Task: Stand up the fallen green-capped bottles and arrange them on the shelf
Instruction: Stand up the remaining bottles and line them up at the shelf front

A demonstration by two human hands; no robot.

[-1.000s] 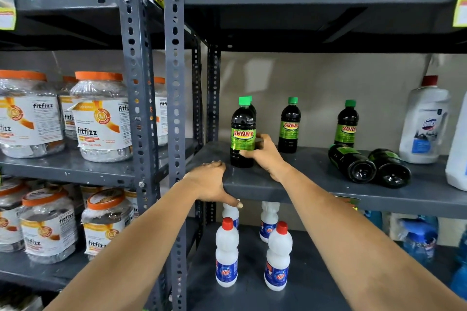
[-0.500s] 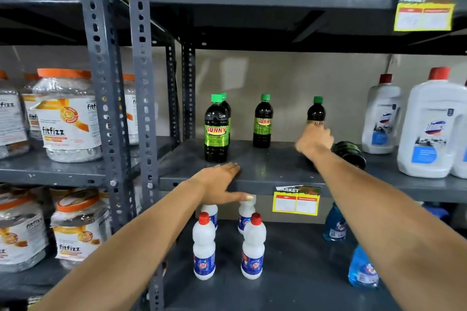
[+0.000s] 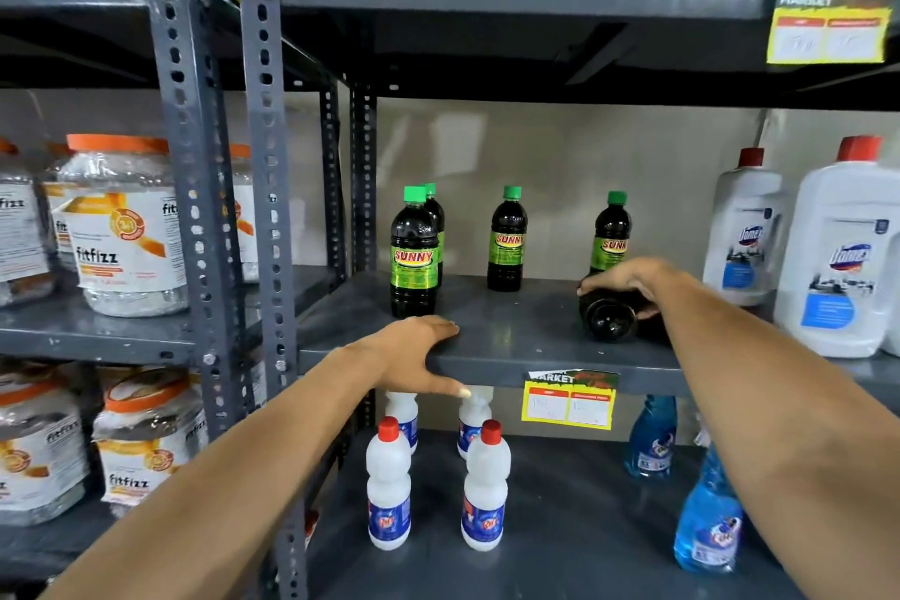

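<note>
A grey metal shelf [image 3: 511,346] with a slotted upright frame carries the dark green-capped plastic bottles with green "SUNNY" labels. Near its left edge, one upright bottle [image 3: 414,253] stands at the front with a second upright bottle [image 3: 435,210] just behind it, mostly hidden. A third upright bottle [image 3: 507,241] stands toward the back around the middle of the shelf, and a fourth upright bottle [image 3: 611,234] stands further right, also toward the back.

In front of that fourth bottle a fallen dark bottle [image 3: 609,319] lies on its side with its round base turned toward the shelf's front edge. The right hand [image 3: 628,280] rests over the top of it, fingers curled down and wrapped around its body, thumb at the near side. Whether another fallen bottle lies behind the forearm cannot be told.

The left hand [image 3: 414,356] lies palm down on the front edge of the shelf, just in front of the leftmost upright bottle, fingers held together and flat on the surface, thumb hooked below the lip.

At the shelf's right edge stand large white jugs with red caps [image 3: 842,253]. A yellow price tag [image 3: 569,402] hangs from the front lip. On the shelf below stand small white red-capped bottles [image 3: 388,485] and blue spray bottles [image 3: 708,521].
</note>
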